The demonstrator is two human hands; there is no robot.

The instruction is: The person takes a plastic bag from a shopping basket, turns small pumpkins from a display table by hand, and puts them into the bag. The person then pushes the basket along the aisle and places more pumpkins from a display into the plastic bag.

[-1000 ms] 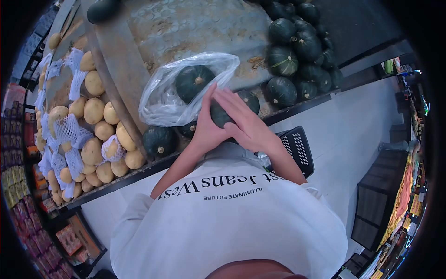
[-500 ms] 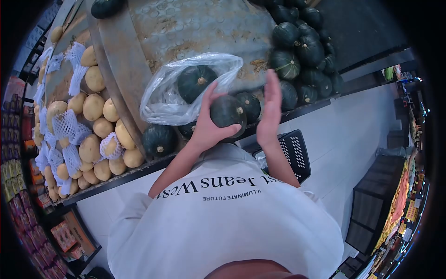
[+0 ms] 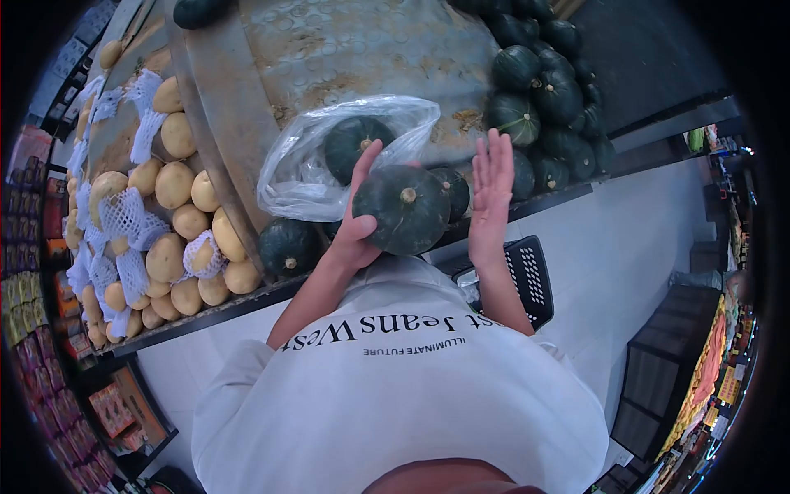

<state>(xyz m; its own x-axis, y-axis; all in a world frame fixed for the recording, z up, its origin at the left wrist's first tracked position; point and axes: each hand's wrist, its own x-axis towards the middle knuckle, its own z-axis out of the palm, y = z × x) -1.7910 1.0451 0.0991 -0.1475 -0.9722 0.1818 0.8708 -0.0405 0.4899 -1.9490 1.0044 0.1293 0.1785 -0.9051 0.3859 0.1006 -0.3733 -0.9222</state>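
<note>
My left hand (image 3: 356, 226) holds a dark green kabocha squash (image 3: 401, 210) from its left side, thumb in front and fingers partly behind it. The squash's stem end faces up towards me. To its right, my right hand (image 3: 491, 198) is raised flat with the fingers stretched out, apart from the squash and holding nothing. Just beyond my left hand, a clear plastic bag (image 3: 284, 177) lies open on the display with another kabocha squash (image 3: 355, 142) in it. One more squash (image 3: 455, 194) sits behind the held one, partly hidden.
A heap of dark green squashes (image 3: 559, 95) stands at the right of the display. Yellow melons (image 3: 174, 185), some in white foam nets, lie left of a divider (image 3: 216, 152). One squash (image 3: 290, 247) rests near the front edge. A black basket (image 3: 529, 280) is below on the right.
The held squash has been brought closer to me and turned so its stem faces up. My right hand has turned its palm more into view and stays apart from it.
</note>
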